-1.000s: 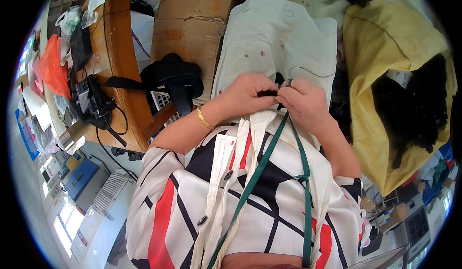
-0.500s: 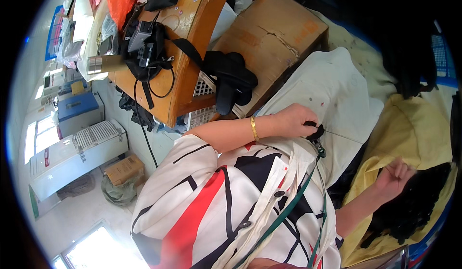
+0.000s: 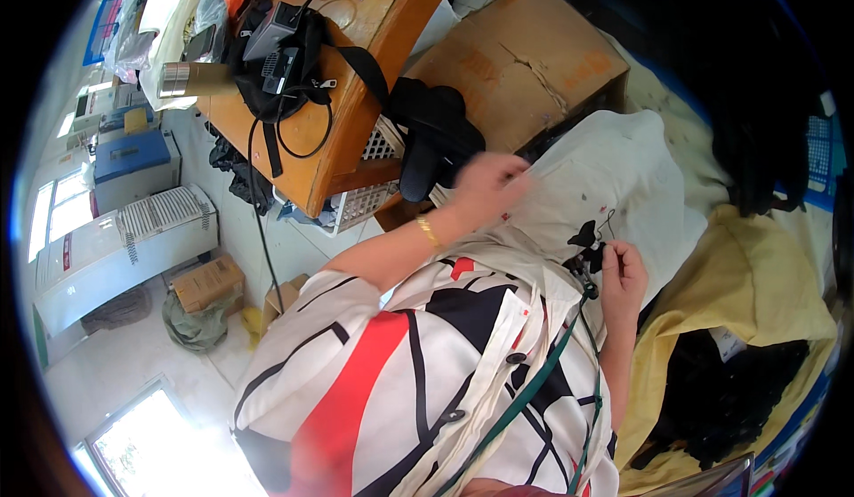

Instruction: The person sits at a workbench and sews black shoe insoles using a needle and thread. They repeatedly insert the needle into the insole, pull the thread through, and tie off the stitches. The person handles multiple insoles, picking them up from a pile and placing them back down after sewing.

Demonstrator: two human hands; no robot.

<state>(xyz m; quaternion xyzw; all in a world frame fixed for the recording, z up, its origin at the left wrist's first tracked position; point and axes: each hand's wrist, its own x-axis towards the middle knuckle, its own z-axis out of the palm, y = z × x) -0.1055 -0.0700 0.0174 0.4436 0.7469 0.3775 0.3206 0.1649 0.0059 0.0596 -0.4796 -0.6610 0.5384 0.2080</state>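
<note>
My right hand (image 3: 624,270) pinches a small black piece (image 3: 594,252) over the white cloth (image 3: 623,172) across my lap. A dark thread curls up from the piece. Right beside it, a metal clip and green cord (image 3: 589,292) hang down from my neck. My left hand (image 3: 491,190), with a gold bracelet at the wrist, is blurred above the left part of the cloth. It is near a black padded item (image 3: 436,128) at the table's edge; whether its fingers hold anything cannot be made out. A yellow sack (image 3: 752,270) with many black pieces (image 3: 729,390) stands open on my right.
A wooden table (image 3: 298,172) at the far left carries a black bag (image 3: 285,61) with devices and cables, and a metal flask (image 3: 191,80). Behind the cloth is a large cardboard box (image 3: 525,52). A white perforated basket (image 3: 365,208) is under the table.
My left hand has let go of the black piece and moved left toward the table. My right hand has come from over the yellow sack to the black piece on my lap.
</note>
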